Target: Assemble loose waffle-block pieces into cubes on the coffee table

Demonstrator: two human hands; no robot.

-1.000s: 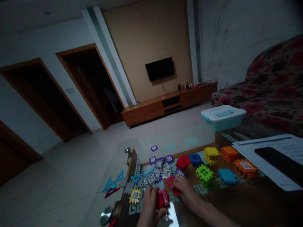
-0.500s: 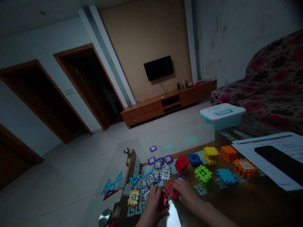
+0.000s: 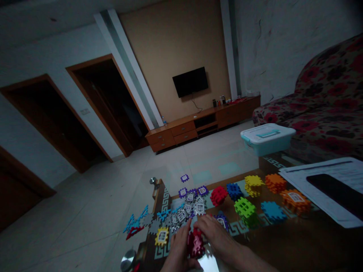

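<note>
At the near edge of the glass table, my left hand (image 3: 179, 247) curls round the left side of a small stack of red interlocking plastic tiles (image 3: 196, 244). My right hand (image 3: 216, 234) is closed over the top and right side of the same stack, its fingertips against the red tiles. The hands partly hide the stack. Just past my right hand lies a purple tile with a white window insert (image 3: 221, 222). Left of my left hand is a yellow tile with a white window (image 3: 162, 236). Grey window tiles (image 3: 181, 216) lie in a loose heap beyond.
Stacks of red (image 3: 218, 196), blue (image 3: 234, 191), yellow (image 3: 254, 185), green (image 3: 245, 210), light blue (image 3: 272, 211) and orange tiles (image 3: 295, 200) stand to the right. Papers (image 3: 314, 192) with a black phone (image 3: 334, 190) lie farther right. A lidded plastic box (image 3: 268, 145) stands behind.
My right hand has moved left, bringing its red tile to the stack by my left hand. The purple window tile beside it now shows more fully.
</note>
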